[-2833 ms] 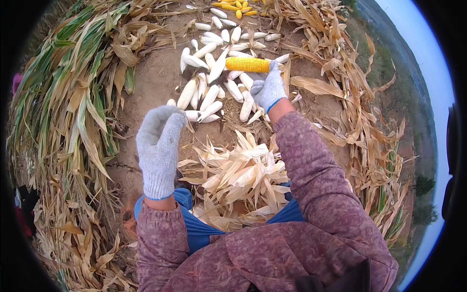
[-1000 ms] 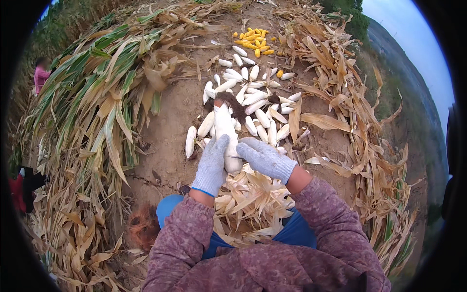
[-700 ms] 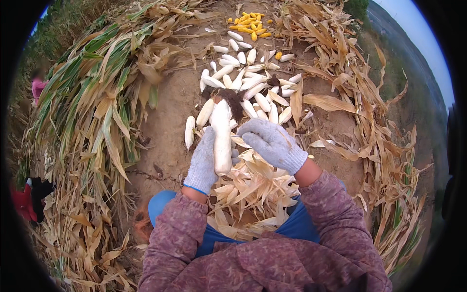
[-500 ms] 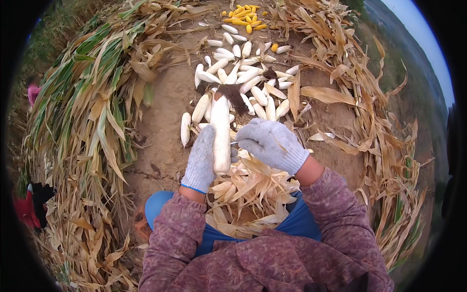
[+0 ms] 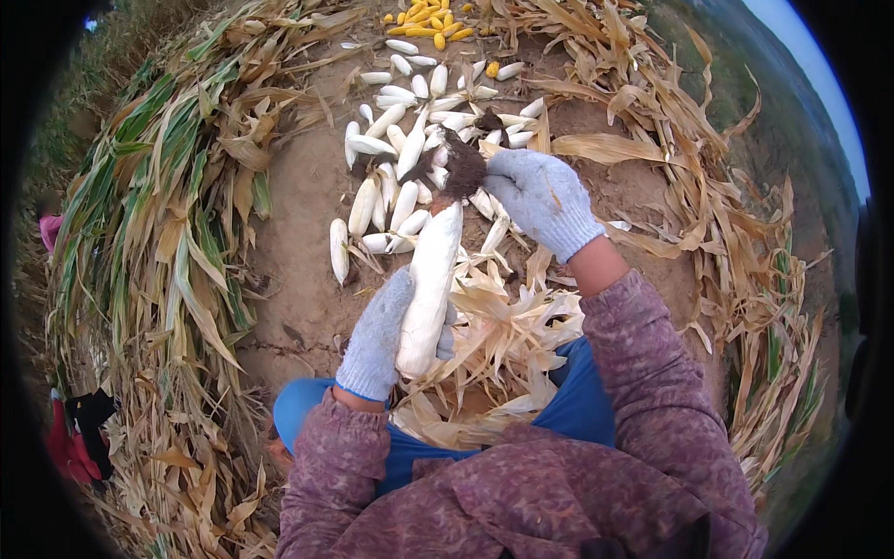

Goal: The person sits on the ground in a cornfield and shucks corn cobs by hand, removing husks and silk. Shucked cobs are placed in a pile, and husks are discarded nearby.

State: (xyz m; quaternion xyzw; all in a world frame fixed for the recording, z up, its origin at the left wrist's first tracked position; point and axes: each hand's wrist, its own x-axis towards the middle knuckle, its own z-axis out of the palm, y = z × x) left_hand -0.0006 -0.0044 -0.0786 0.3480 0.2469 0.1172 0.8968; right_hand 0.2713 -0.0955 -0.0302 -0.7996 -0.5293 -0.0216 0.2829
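My left hand point(image 5: 377, 331), in a grey-white knit glove with a blue-edged cuff, is wrapped round a large ear of corn point(image 5: 431, 289) in pale, smooth inner husk. The ear tilts, its tip pointing away from me and slightly right. Dark brown corn silk point(image 5: 459, 170) hangs in a tuft at that tip. My right hand point(image 5: 545, 200), also gloved, has its fingers closed at the tuft's right edge. Just beyond lie many pale ears point(image 5: 410, 149) on the soil. Loose dry husks point(image 5: 494, 326) are heaped below the ear, between my knees.
Long dry stalks and leaves are piled along the left point(image 5: 177, 270) and the right point(image 5: 643, 74). Several bare yellow ears point(image 5: 431, 20) lie at the far end of the pale ones. Something red and black point(image 5: 79, 433) shows at the far left edge, with pink clothing point(image 5: 50, 228) above it.
My right hand has moved away from me, from the ear's side up to the silk at its tip. The ear has come a little nearer and tilted its tip rightward.
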